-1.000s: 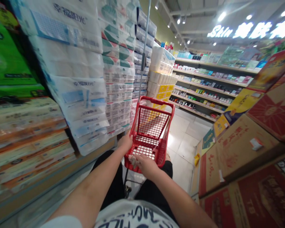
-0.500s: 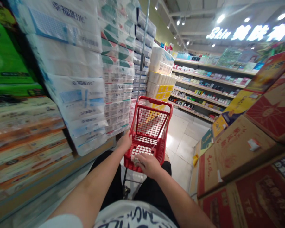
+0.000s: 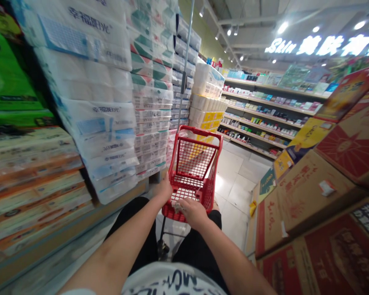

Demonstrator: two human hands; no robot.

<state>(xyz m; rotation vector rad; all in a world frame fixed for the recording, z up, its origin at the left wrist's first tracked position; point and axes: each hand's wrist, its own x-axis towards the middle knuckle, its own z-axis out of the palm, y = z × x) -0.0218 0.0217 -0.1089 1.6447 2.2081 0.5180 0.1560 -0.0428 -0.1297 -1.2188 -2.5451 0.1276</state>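
A small red plastic shopping cart (image 3: 213, 192) with a grid basket stands between my knees, its raised handle at the far end. My left hand (image 3: 164, 187) grips the left rim of the basket, and some of its fingers are hidden. At the near edge, my right hand (image 3: 192, 211) is closed on a crumpled whitish cloth (image 3: 176, 206) and presses it against the red plastic. Through the grid bottom the pale floor shows.
Stacked tissue packs (image 3: 110, 119) rise close on the left, behind a thin metal pole (image 3: 186, 57). Cardboard boxes (image 3: 313, 192) are piled on the right. Shelves (image 3: 261, 110) of small goods line the back. Pale floor tiles (image 3: 236, 176) run between.
My left hand has shifted slightly on the left rim, its thumb side now raised. The right hand with the cloth stays at the near edge, barely moved.
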